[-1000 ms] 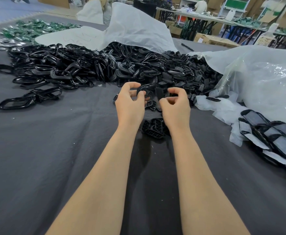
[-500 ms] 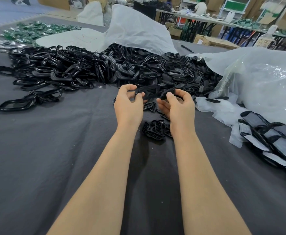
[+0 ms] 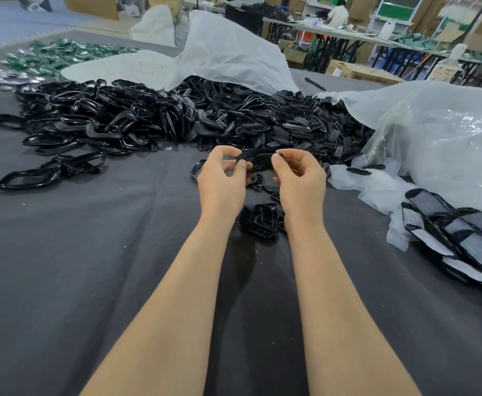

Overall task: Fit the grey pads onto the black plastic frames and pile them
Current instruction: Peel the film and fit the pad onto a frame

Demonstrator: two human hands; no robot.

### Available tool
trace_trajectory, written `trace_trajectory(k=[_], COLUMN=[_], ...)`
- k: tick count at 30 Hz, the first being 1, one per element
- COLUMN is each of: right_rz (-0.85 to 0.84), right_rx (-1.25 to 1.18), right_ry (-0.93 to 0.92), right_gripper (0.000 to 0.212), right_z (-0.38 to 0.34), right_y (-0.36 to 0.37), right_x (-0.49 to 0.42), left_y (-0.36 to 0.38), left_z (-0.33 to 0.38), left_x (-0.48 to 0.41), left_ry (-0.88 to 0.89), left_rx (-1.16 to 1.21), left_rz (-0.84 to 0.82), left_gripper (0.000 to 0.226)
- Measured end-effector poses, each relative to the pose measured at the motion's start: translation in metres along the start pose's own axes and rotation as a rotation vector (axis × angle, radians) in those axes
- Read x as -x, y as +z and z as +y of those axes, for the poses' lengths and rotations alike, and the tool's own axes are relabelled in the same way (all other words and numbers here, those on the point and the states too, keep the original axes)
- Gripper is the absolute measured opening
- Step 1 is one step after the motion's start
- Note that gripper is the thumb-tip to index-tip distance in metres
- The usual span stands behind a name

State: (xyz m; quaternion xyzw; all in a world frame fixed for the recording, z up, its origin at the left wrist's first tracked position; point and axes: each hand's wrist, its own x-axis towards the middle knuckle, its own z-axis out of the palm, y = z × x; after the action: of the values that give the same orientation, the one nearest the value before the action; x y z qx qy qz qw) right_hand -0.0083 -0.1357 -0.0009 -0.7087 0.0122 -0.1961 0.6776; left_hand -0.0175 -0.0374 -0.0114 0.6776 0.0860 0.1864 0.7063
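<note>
Holding one black plastic piece [image 3: 258, 161] above the table, the person pinches its left end between thumb and curled fingers of the left hand [image 3: 219, 178], while the right hand [image 3: 299, 181] grips the right end the same way. Whether a grey pad is on the piece cannot be told. Open cloth lies near and to the left of the forearms. Just near the wrists sits a small cluster of ribbed black parts [image 3: 258, 221], and the big heap of black plastic frames [image 3: 105, 121] closes off the far side from left to centre. On the right edge lies a pile of frames fitted with grey pads [image 3: 462, 238], next to a clear plastic bag [image 3: 448, 138]. Against half a second earlier, the hands have barely shifted and keep the same piece between them. A dark grey cloth [image 3: 62, 267] covers the table. A white sack [image 3: 234, 58] drapes over the heap, green items [image 3: 57, 55] lie far left, and worktables [image 3: 348, 32] and cardboard boxes stand in the room beyond.
</note>
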Motion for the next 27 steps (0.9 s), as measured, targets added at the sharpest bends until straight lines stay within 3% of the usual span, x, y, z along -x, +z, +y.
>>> trace_trajectory(k=[7, 27], right_rz=[-0.031, -0.072], right_rx=[-0.065, -0.096], right_ry=[0.106, 0.060], right_gripper=[0.016, 0.014], right_z=[0.0026, 0.0042], right_y=[-0.0025, -0.0021], right_x=[-0.0025, -0.0027], left_y=[0.0009, 0.0012], left_z=[0.0003, -0.0017], left_x=[-0.0001, -0.0032], left_ry=[0.030, -0.092], left_rx=[-0.032, 0.211], left_rz=[-0.047, -0.131], left_gripper=[0.024, 0.011])
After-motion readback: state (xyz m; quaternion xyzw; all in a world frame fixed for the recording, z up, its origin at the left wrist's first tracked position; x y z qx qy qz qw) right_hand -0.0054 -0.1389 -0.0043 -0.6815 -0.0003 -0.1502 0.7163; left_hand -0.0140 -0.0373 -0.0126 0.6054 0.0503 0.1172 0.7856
